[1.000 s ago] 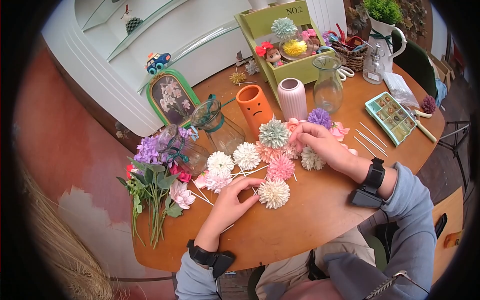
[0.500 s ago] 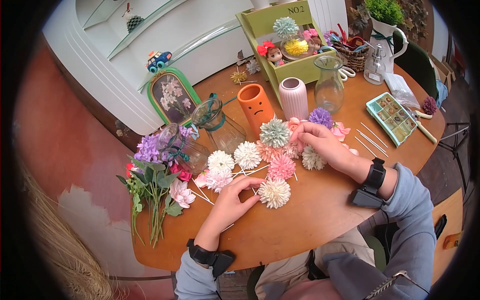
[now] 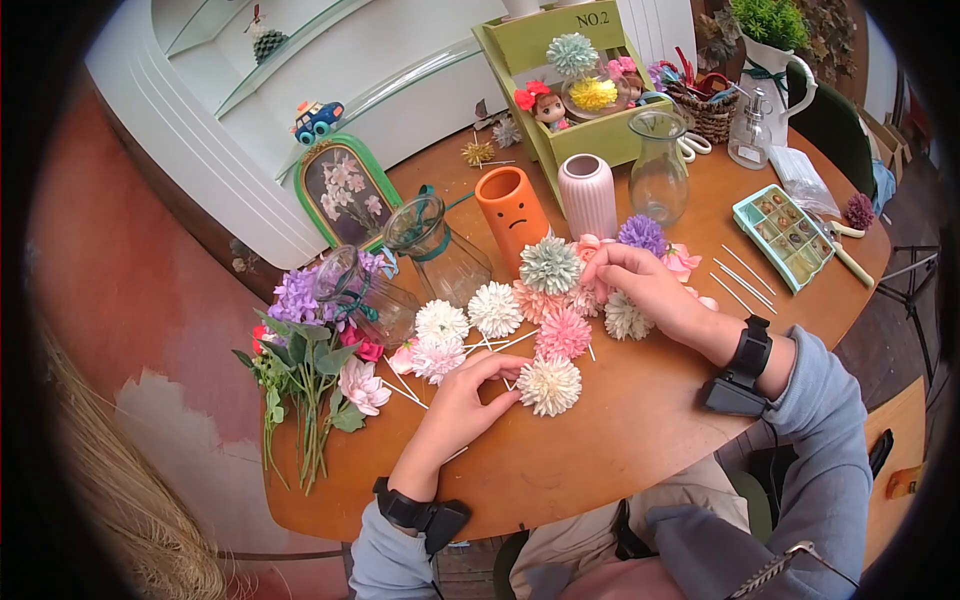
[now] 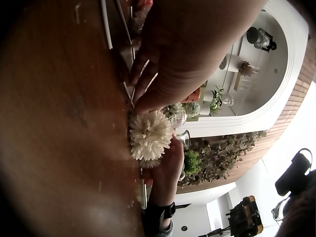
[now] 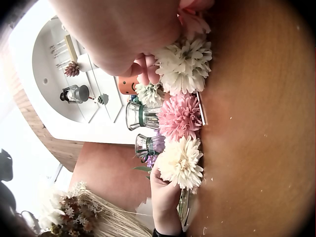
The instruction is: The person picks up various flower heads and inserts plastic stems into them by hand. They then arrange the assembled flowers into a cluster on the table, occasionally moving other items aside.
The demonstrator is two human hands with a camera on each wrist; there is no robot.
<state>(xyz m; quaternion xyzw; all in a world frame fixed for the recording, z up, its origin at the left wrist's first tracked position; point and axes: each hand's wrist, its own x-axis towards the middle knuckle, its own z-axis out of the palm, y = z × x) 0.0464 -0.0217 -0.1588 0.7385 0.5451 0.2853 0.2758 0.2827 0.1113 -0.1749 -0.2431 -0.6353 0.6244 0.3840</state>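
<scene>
The left hand [image 3: 459, 410] rests on the table among white sticks, fingers loosely bent, its thumb tip beside a cream pompom flower [image 3: 549, 387]. In the left wrist view that cream flower [image 4: 150, 136] lies just past the thumb. The right hand [image 3: 655, 295] hovers low over the flowers, its loosely bent fingertips near peach-pink blooms, between a sage green flower [image 3: 549, 266] and a white one [image 3: 627, 317]. In the right wrist view its fingers [image 5: 148, 69] show nothing held; petals partly hide the tips. A pink flower [image 3: 563, 334] lies between the hands.
Behind the flowers stand an orange vase [image 3: 512, 212], a pink ribbed vase [image 3: 586, 198] and glass vases [image 3: 657, 172]. A leafy bouquet [image 3: 318, 370] lies at left. On the right are loose sticks [image 3: 742, 279] and a compartment box [image 3: 783, 239].
</scene>
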